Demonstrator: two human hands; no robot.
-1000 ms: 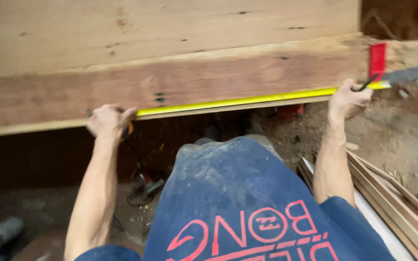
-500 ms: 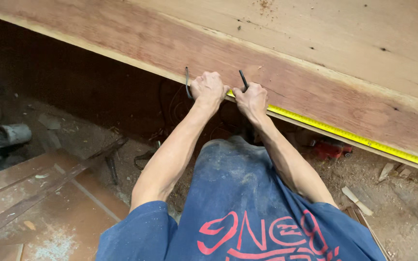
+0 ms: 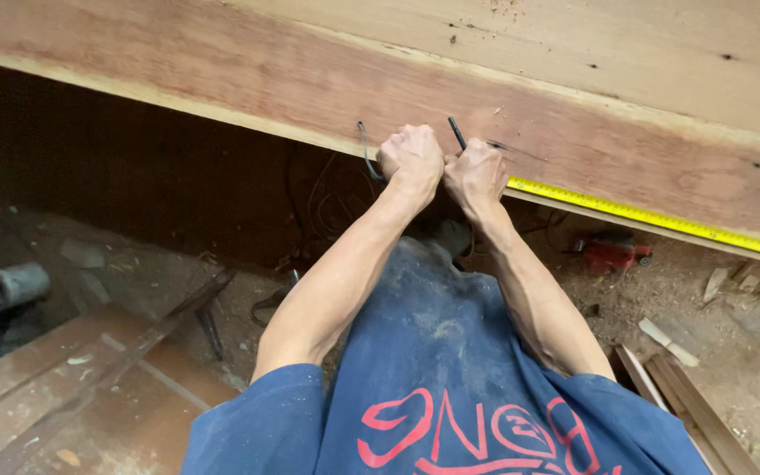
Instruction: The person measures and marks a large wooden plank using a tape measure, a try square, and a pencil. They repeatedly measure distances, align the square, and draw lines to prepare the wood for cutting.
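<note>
A thick wooden slab [image 3: 327, 79] runs across the top of the view, its reddish edge facing me. A yellow tape measure blade [image 3: 653, 217] lies along its lower edge, stretching right. My left hand [image 3: 411, 157] is closed on the tape measure's case at the slab's edge, a dark strap loop [image 3: 364, 151] hanging beside it. My right hand [image 3: 475, 174] sits right next to it, gripping a dark pencil [image 3: 456, 133] whose tip rests against the slab's edge face.
A red tool [image 3: 610, 252] lies on the dirt floor under the slab at right. Wood strips [image 3: 692, 409] lie at lower right, boards [image 3: 63, 378] at lower left, and a grey pipe [image 3: 6, 286] at far left. Cables lie under the slab.
My right hand came from the tape's far right end to beside my left hand. Since half a second ago both hands sit slightly further right and the pencil meets the wood.
</note>
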